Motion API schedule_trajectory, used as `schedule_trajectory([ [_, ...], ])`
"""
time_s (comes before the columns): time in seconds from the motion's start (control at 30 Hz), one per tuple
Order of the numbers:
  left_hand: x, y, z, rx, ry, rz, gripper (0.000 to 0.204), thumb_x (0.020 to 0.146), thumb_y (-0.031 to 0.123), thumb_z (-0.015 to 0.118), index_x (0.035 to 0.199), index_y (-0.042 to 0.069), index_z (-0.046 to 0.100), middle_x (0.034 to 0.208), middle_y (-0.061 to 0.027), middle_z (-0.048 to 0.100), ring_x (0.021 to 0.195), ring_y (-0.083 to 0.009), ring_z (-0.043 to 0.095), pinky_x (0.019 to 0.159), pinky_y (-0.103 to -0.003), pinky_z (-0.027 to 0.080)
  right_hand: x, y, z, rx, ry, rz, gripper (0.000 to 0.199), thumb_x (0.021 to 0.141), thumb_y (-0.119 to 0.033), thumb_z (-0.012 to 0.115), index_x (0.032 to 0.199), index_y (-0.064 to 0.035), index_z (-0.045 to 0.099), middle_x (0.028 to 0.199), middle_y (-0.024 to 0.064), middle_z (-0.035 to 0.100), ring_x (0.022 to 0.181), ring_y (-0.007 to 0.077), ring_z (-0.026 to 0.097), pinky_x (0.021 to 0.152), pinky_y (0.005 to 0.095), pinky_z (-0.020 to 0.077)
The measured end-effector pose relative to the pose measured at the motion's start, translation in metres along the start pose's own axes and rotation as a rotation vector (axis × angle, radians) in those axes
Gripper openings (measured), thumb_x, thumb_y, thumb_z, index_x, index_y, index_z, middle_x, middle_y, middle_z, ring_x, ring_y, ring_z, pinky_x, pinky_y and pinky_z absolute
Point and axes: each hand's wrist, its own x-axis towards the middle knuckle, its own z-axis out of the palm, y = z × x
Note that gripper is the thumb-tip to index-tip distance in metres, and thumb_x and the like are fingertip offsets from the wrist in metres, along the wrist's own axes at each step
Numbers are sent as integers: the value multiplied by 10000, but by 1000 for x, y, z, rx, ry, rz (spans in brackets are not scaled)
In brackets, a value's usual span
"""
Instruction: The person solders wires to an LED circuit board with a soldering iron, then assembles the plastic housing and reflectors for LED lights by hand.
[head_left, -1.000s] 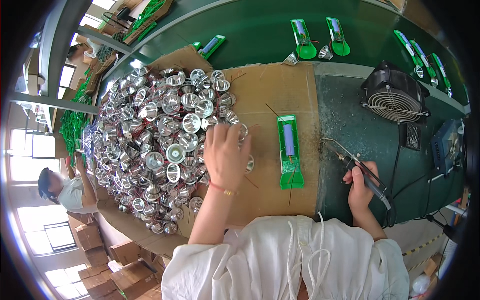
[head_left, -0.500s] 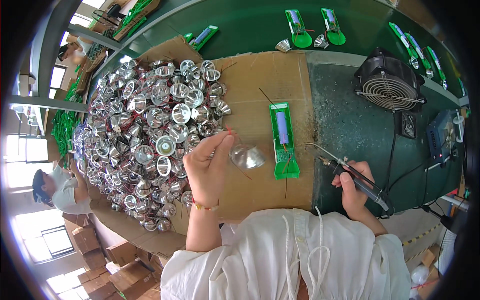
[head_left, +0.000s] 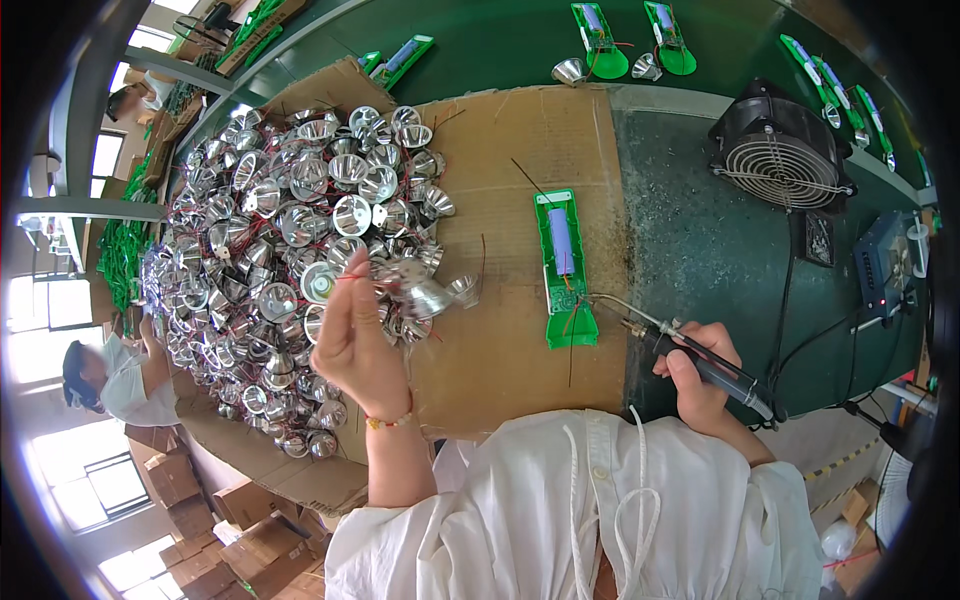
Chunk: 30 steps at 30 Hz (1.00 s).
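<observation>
My left hand (head_left: 362, 345) pinches thin red wires, from which a shiny reflector cup (head_left: 424, 298) hangs, blurred, at the pile's right edge. Close to it on the right is another reflector cup (head_left: 463, 291); whether it is also held I cannot tell. My right hand (head_left: 704, 372) grips a soldering iron (head_left: 715, 375) fitted with a thin metal tube. The tube's bent end is at the right side of the circuit board in a green housing (head_left: 571, 328). A purple cylindrical battery (head_left: 561, 240) lies in that housing, with red and black wires sticking out.
A large heap of reflector cups (head_left: 300, 225) fills a cardboard box on the left. Cardboard (head_left: 470, 385) lies under the housing. A black fan (head_left: 785, 150) and a blue soldering station (head_left: 880, 265) stand at right. More green housings (head_left: 600, 45) line the back. Other people sit far left.
My left hand has moved left with the hanging reflector cup, toward the heap. The iron in my right hand has shifted left, its tube end now at the circuit board.
</observation>
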Motion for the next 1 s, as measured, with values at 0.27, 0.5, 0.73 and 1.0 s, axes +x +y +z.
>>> schedule_trajectory([
  [0.27, -14, -7, 2, -235, -161, -231, 152, 847, -18, 496, 924, -93, 603, 958, -173, 631, 926, -220, 597, 871, -312, 438, 1, 1, 3, 67, -27, 14, 144, 807, -53, 573, 860, 4, 452, 706, 105, 572, 622, 124, 543, 552, 241, 443],
  [0.5, -33, 30, 8, -181, -578, -407, 89, 831, 42, 557, 799, -22, 610, 632, -49, 576, 552, -91, 519, 515, -231, 426, 1, 2, -1, 15, -64, 30, 171, 797, -67, 598, 871, -3, 458, 733, 102, 576, 610, 111, 545, 528, 244, 441],
  [0.73, -69, -1, 45, 41, -761, -49, 63, 726, 67, 648, 729, 8, 627, 777, -89, 535, 631, -204, 526, 498, -286, 409, 2, 0, -1, -151, -108, -79, 198, 776, -82, 635, 856, -2, 473, 735, 113, 581, 597, 108, 535, 520, 240, 434],
  [1.0, -69, -3, 54, 102, -806, -105, 89, 725, 89, 649, 705, 5, 624, 773, -83, 533, 615, -203, 527, 503, -291, 422, 0, 9, 2, -69, -88, -51, 189, 772, -60, 630, 848, 4, 469, 723, 113, 579, 587, 108, 535, 502, 240, 433],
])
